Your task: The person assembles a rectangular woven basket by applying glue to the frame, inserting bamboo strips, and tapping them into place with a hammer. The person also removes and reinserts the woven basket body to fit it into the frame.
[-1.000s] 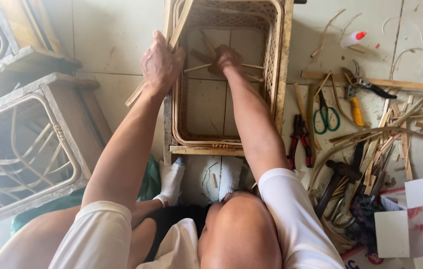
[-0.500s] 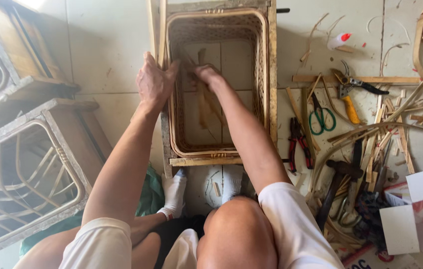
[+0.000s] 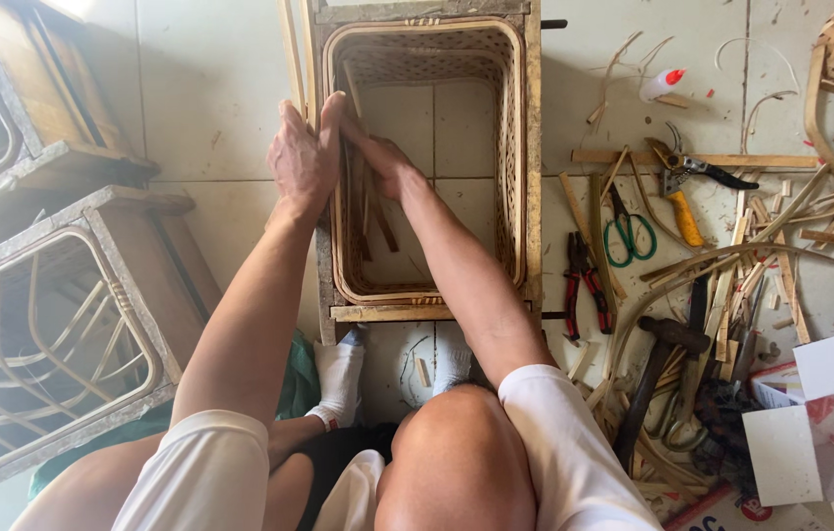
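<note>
— Where is the rectangular woven rattan basket (image 3: 510, 147) found?

— On the tiled floor (image 3: 210, 98), set in a wooden frame (image 3: 533, 197). Its left wall is pinched by the left hand (image 3: 304, 157) outside, while thin cane strips (image 3: 370, 211) are gripped inside by the right hand (image 3: 385, 162).

— How is it judged to handle?

— As light, springy and easily bent; the stiff rim is best taken.

Pale tiled floor (image 3: 210, 88) carrying: a woven rattan basket in a wooden frame (image 3: 531, 147), centre; two similar frames (image 3: 53, 324) stacked at left; at right, green-handled scissors (image 3: 621, 236), red pliers (image 3: 582, 280), yellow-handled pruners (image 3: 682, 187), a hammer (image 3: 658, 369), a small glue bottle (image 3: 661, 85) and scattered rattan strips (image 3: 780, 246).
</note>
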